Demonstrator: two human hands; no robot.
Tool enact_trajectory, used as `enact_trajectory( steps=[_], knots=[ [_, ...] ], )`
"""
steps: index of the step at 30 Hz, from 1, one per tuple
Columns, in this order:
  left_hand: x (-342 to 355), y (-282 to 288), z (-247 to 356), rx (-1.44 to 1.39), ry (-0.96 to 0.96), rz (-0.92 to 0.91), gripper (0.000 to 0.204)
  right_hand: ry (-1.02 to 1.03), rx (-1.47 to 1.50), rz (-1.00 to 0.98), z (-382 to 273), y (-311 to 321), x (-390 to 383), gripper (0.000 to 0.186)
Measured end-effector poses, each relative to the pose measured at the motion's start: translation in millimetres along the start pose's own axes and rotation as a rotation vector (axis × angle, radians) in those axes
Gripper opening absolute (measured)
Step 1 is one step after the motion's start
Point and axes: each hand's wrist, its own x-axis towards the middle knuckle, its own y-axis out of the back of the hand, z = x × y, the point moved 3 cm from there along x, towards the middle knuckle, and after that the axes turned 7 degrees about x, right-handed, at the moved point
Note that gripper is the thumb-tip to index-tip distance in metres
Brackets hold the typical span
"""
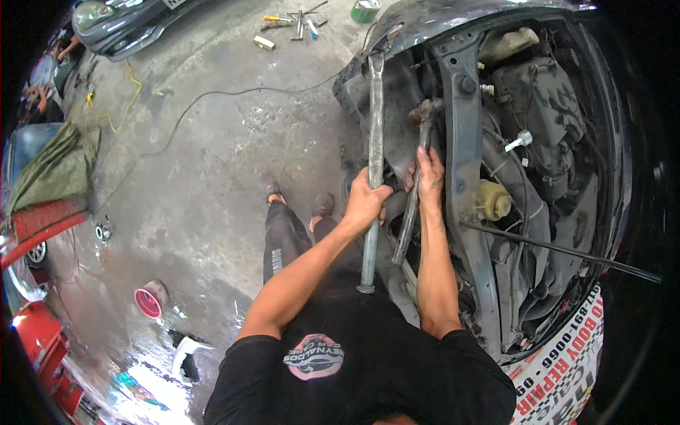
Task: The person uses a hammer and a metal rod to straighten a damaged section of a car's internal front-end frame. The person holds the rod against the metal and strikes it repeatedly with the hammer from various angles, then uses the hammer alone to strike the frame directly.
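Note:
My left hand (367,200) is closed round a long silver metal bar (376,120), held nearly lengthwise in front of me. Its far end looks flattened and reaches the car's front corner; the near end flares a little beside my shirt. Just to the right, my right hand (428,180) grips a hammer (409,227) by its dark handle. The rusty, worn head points away from me, against the front of the open engine bay. Some of my right fingers are hidden behind the handle.
The dark car's engine bay (464,142) fills the right side, with a yellowish reservoir (494,201) and a black prop rod (567,249). Hand tools (301,27) lie on the concrete floor (212,156). A cable (234,91) crosses it. A pink bucket (150,301) stands left.

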Motion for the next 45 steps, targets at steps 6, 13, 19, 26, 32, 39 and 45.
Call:
enact_trajectory(
  steps=[6,13,19,26,32,39,45],
  knots=[
    [-0.3,-3.4,-4.3,-0.020,-0.004,-0.015,0.024,-0.033,-0.094,0.005,-16.8,-25.0,12.4,0.028],
    [1.2,-3.5,-9.7,-0.056,-0.010,-0.047,0.027,-0.097,-0.104,-0.117,1.1,-23.9,0.5,0.040],
    [4.3,0.5,-16.6,0.003,-0.008,0.030,0.031,-0.067,0.014,0.103,1.3,-20.3,3.8,0.037],
    [4.7,19.7,-14.5,0.011,-0.009,0.002,0.031,-0.156,-0.213,-0.157,-4.5,-34.4,-1.1,0.050],
    [18.9,30.0,-25.2,0.085,0.007,-0.013,0.037,-0.228,-0.155,0.042,4.0,-12.6,-3.1,0.037],
    [32.7,51.0,-33.3,0.229,-0.088,0.055,0.025,-0.197,-0.244,0.125,-1.2,-14.2,-15.2,0.036],
    [35.9,75.4,-27.5,0.317,-0.105,0.047,0.026,-0.251,-0.151,0.185,-1.2,-34.5,-6.2,0.034]
  ],
)
